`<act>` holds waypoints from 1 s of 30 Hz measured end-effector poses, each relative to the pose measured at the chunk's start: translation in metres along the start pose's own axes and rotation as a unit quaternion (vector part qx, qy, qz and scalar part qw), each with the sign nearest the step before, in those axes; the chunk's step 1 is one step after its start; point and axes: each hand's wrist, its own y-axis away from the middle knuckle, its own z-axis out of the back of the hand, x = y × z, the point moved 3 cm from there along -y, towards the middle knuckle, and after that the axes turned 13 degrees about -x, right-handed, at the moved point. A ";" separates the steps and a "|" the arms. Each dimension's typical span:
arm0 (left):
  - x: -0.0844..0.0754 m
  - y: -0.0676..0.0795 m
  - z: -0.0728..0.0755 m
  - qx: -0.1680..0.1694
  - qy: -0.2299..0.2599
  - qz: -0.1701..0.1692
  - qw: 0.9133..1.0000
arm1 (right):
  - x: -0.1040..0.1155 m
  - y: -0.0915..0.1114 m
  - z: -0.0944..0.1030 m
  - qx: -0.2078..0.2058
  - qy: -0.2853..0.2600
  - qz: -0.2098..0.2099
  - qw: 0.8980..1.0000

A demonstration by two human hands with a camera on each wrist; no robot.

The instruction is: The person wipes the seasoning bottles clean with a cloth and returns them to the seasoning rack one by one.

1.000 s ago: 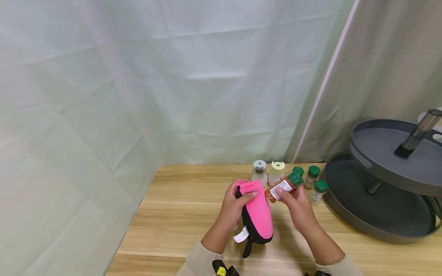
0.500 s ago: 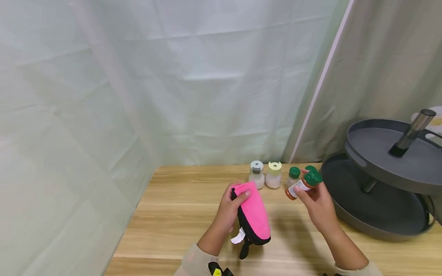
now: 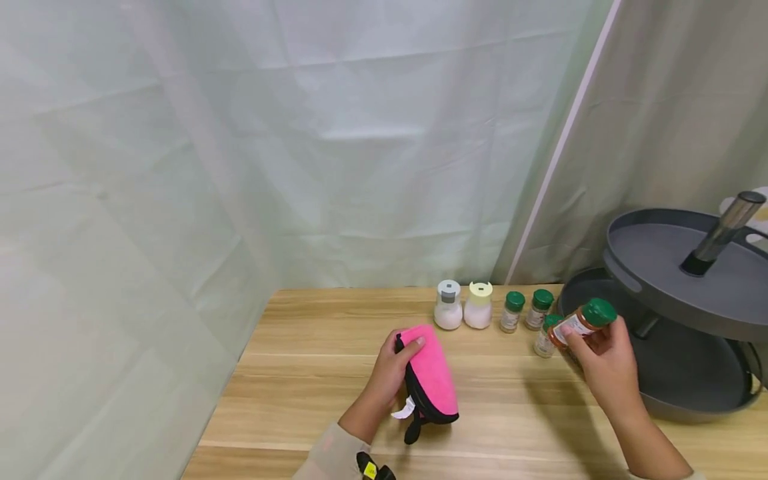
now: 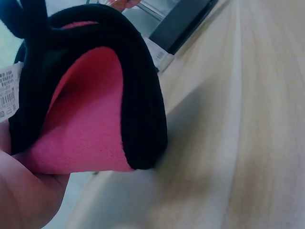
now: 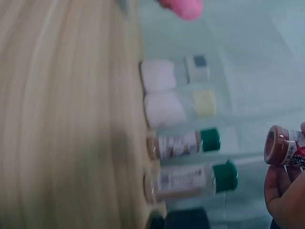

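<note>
My left hand [image 3: 389, 371] grips a pink fabric pouch [image 3: 432, 375] with black zipper trim and a white tag, held above the table. In the left wrist view the pouch [image 4: 90, 124] fills the left side, its black edging curving round the pink cloth. Over on the right, my right hand [image 3: 613, 368] holds a spice jar [image 3: 577, 327] tilted in the air. This jar has a green lid, a white label and reddish-brown contents. The right wrist view shows only the base end of the jar [image 5: 281, 147] and part of the fingers.
Two white-filled shakers, one with a grey lid [image 3: 449, 303] and one with a yellow lid [image 3: 479, 305], stand near the table's back edge. Several green-lidded jars [image 3: 510, 312] stand beside them. A dark two-tier tray [image 3: 684, 257] occupies the right side. Pale curtains [image 3: 384, 147] hang behind.
My right hand has carried the spice jar rightward, away from the pouch and towards the tiered tray. The left hand and the pouch have shifted slightly left and down.
</note>
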 end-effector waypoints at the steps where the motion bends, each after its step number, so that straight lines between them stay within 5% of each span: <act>1: 0.002 -0.001 0.001 0.003 0.002 0.004 1.000 | -0.002 -0.002 0.004 -0.006 0.013 0.003 1.000; 10: 0.022 -0.007 0.007 0.016 -0.019 0.015 1.000 | -0.016 -0.016 0.029 -0.009 0.174 0.053 0.983; 17: 0.030 -0.010 0.008 0.020 -0.015 0.018 1.000 | -0.025 -0.031 0.052 -0.019 0.326 0.098 0.940; 30: 0.036 -0.013 0.011 0.030 -0.024 0.022 0.999 | -0.044 -0.051 0.069 0.097 0.450 0.040 0.887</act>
